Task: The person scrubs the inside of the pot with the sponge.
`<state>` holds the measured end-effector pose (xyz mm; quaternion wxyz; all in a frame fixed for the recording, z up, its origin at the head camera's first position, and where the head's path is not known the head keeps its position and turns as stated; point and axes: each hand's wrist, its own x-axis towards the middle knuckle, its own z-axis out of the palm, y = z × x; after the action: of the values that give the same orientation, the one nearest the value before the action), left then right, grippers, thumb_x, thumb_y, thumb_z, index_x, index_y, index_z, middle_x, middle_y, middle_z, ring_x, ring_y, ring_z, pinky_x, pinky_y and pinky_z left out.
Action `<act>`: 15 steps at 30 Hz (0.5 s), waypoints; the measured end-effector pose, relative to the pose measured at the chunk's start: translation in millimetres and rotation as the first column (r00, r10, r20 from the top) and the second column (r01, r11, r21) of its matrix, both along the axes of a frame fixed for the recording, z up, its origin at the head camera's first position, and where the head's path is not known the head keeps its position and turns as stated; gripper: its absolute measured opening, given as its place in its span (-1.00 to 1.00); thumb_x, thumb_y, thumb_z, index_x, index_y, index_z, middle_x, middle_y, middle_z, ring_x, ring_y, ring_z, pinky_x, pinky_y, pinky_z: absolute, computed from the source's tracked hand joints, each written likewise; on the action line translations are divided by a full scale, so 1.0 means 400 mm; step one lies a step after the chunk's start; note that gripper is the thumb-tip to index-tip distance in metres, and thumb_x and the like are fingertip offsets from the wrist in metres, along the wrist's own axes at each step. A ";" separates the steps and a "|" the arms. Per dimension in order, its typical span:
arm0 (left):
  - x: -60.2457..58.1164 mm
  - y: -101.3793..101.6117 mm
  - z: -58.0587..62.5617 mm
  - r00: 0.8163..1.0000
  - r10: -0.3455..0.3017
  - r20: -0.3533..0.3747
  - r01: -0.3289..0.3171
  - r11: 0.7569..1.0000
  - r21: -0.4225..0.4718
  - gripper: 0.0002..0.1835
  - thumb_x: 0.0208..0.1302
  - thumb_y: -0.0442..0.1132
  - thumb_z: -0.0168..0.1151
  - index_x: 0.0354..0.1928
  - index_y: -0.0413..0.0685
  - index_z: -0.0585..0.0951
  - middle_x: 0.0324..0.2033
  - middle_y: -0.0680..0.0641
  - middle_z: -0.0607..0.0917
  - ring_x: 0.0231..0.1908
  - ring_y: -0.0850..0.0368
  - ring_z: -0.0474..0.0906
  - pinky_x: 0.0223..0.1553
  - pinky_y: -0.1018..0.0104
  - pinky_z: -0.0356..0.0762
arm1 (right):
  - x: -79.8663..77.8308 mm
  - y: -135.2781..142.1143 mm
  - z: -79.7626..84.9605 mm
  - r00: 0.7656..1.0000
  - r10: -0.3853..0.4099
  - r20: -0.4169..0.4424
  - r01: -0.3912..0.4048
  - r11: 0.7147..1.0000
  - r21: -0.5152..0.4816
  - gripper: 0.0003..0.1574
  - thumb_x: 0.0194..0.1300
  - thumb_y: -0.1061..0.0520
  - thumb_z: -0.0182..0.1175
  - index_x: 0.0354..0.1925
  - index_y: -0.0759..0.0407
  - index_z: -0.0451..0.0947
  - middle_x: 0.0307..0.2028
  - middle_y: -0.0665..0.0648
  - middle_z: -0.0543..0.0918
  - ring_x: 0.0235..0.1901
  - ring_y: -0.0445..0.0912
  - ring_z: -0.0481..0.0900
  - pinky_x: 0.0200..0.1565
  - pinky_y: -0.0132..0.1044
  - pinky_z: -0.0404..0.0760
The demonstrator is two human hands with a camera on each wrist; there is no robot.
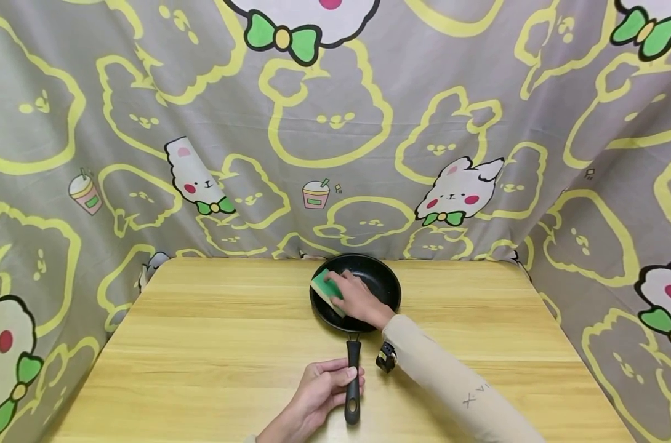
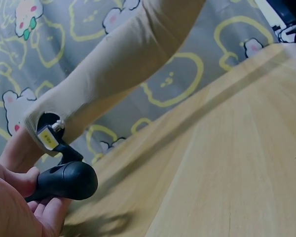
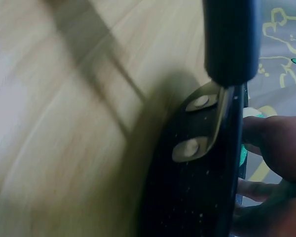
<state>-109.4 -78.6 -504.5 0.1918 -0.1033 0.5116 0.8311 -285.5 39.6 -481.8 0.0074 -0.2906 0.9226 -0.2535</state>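
A black frying pan (image 1: 382, 280) is at the far middle of the table, its handle (image 1: 353, 394) pointing toward me. My left hand (image 1: 324, 391) grips that handle, thumb on top and fingers beneath; in the left wrist view the handle's rounded end (image 2: 79, 180) sticks out past the fingers. Inside the pan, my right hand (image 1: 360, 298) holds a green and pale yellow sponge (image 1: 325, 289) against the left side. In the right wrist view the pan's riveted outer wall (image 3: 187, 187) hides most of the sponge, and part of the right hand (image 3: 281, 153) shows beyond the rim.
The wooden table (image 1: 213, 344) extends to both sides of the pan. A patterned curtain (image 1: 346, 141) hangs right behind the table's far edge and along both sides. A small camera (image 1: 387, 358) is strapped under the right wrist, close to the pan handle.
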 end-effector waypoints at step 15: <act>0.003 0.003 -0.003 1.000 0.004 0.009 -0.004 1.000 0.002 -0.55 0.33 -0.44 0.33 0.19 -0.56 0.51 -0.11 -0.34 0.76 -0.19 -0.01 0.76 -0.03 0.05 0.74 | -0.022 0.018 -0.010 0.992 0.020 -0.123 -0.012 0.998 0.068 -0.42 0.41 0.22 0.32 0.33 0.09 0.44 0.02 0.31 0.51 -0.14 0.18 0.54 -0.03 0.04 0.65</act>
<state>-108.1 -77.2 -505.8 0.1925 -0.1076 0.5097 0.8316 -294.3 47.0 -485.7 -0.0378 -0.3126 0.9270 -0.2039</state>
